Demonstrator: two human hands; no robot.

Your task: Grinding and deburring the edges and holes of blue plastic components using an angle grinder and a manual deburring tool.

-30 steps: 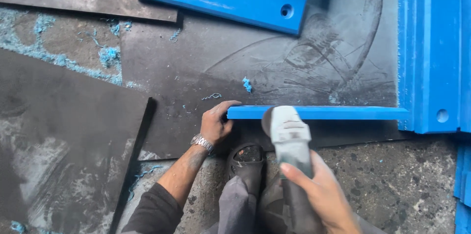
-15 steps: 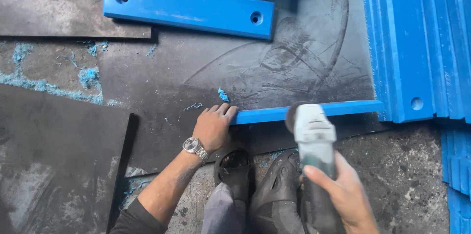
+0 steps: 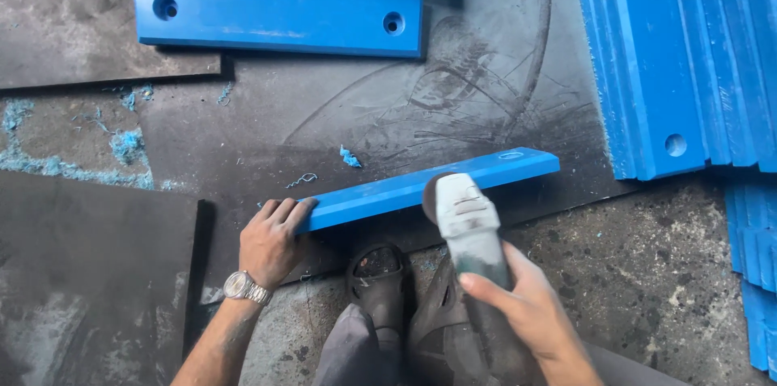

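Down on the floor, the person's left hand (image 3: 271, 240) presses flat with curled fingers on the near end of a long blue bar (image 3: 421, 186), which stands on edge across a dark scuffed sheet (image 3: 340, 111). Their right hand (image 3: 530, 313) is wrapped around the body of a grey angle grinder (image 3: 465, 220), whose head sits against the bar's near edge. A sandalled foot (image 3: 379, 273) rests just below the bar. Farther off lies a flat blue bar with two holes (image 3: 279, 18); to the right, a stack of blue bars (image 3: 680, 62). Blue shavings (image 3: 350, 157) lie scattered nearby.
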